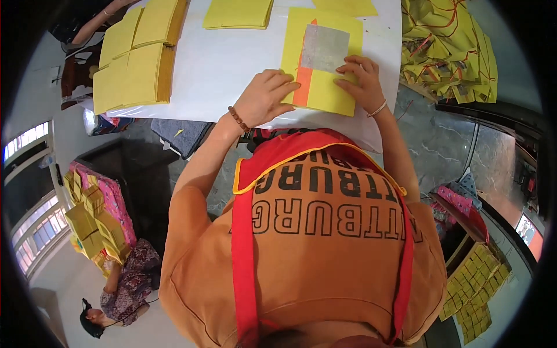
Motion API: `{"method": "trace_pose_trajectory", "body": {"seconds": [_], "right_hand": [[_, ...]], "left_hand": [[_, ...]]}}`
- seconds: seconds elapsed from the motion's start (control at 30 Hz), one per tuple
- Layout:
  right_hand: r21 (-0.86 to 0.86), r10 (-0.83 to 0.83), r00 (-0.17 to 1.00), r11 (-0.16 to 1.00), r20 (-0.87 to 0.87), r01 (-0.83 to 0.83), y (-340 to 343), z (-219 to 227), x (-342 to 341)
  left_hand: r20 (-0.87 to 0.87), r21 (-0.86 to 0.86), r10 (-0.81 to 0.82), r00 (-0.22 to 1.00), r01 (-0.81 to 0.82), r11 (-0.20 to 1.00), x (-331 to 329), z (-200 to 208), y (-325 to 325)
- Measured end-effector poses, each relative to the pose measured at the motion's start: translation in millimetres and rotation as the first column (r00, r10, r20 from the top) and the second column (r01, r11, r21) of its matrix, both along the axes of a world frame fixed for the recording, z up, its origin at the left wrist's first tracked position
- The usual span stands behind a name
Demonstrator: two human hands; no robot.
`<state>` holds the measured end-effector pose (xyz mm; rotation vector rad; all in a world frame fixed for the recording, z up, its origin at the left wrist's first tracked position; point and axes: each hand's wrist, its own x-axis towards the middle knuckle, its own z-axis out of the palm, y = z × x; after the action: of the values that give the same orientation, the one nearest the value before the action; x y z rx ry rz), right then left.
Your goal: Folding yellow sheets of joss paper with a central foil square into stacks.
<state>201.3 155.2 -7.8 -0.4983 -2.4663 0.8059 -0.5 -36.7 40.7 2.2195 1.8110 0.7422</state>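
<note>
1. White-covered table (pixel 226 75) fills the upper middle of the view; grey marbled floor (pixel 429 136) shows beside it.
2. Work piece: yellow sheet (pixel 331 95), flat on the table at its right end, in front of the wearer. On it lie an upright orange strip (pixel 303 93) and, near the top, a silver-grey patch (pixel 326 46) touching or just overlapping the strip (cannot tell which).
3. Left hand (pixel 268 93): fingers loosely bent, a fingertip at the strip's lower left edge. Right hand (pixel 366 84): fingers curved in over the sheet, tips by the patch's lower right corner. Grip: neither is clenched; whether they pinch the paper or only press on it, cannot tell.
4. Step in hand, judged: lining up or smoothing strip and patch on the sheet. Next move probably calls for light, even fingertip pressure, sheet held still, strip kept straight.
5. Further along the table: yellow pile (pixel 239 11) at the far side, tall yellow stacks (pixel 127 84) at the left end.
6. Beyond, right: yellow heap (pixel 447 52) tangled with red cords; yellow bundles (pixel 476 278) packed in rows lower down.
7. Beyond, left: co-worker in a patterned top (pixel 136 272) by yellow packets (pixel 96 214) on a pink cover; another person's arm (pixel 96 26) at upper left.
</note>
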Motion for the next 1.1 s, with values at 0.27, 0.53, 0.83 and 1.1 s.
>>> {"method": "trace_pose_trajectory", "body": {"seconds": [0.27, 0.53, 0.83, 1.1], "right_hand": [[-0.09, -0.042, 0.995, 0.995, -0.087, 0.034, -5, -10, 1], [-0.217, -0.042, 0.987, 0.976, -0.154, 0.008, 1, -21, 1], [-0.255, -0.076, 0.98, 0.966, -0.185, 0.027, -1, -21, 1], [-0.297, -0.063, 0.978, 0.955, -0.198, 0.001, -1, -22, 3]], "left_hand": [[0.008, -0.057, -0.028, 1.0, 0.029, 0.998, -3, 4, 0], [0.208, -0.08, -0.028, 0.978, 0.045, 0.996, -7, 3, 7], [0.249, -0.176, -0.005, 0.968, 0.051, 0.983, -16, 1, 15], [0.46, -0.357, 0.147, 0.876, 0.031, 0.933, -17, 5, 17]]}}
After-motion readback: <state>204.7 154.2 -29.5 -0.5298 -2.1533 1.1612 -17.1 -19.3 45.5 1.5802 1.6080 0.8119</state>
